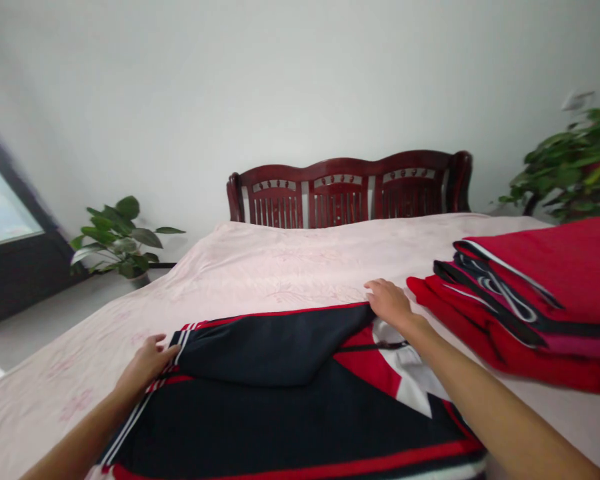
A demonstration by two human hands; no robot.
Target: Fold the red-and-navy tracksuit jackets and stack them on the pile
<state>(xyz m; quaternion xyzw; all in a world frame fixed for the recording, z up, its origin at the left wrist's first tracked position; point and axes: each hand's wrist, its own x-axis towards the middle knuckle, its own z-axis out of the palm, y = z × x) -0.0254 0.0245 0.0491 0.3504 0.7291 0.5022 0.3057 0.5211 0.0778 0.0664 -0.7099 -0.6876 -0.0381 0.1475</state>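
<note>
A dark navy jacket (260, 420) with red edging, white stripes and a red-and-white patch lies on the bed in front of me. One sleeve (260, 350) is folded across its body. My left hand (150, 365) is at the striped cuff on the left, fingers curled at the cloth's edge. At the far upper right corner of the jacket, my right hand (391, 305) has its fingers bent over the fabric near the shoulder. Its fingertips are partly hidden.
Beneath everything is a bed with a pale pink sheet (280, 260). A stack of folded red and dark clothes (540, 300) sits to the right. A dark wooden headboard (337, 193) stands behind, with a potted plant (125, 240) at left and a leafy plant (570, 167) at right.
</note>
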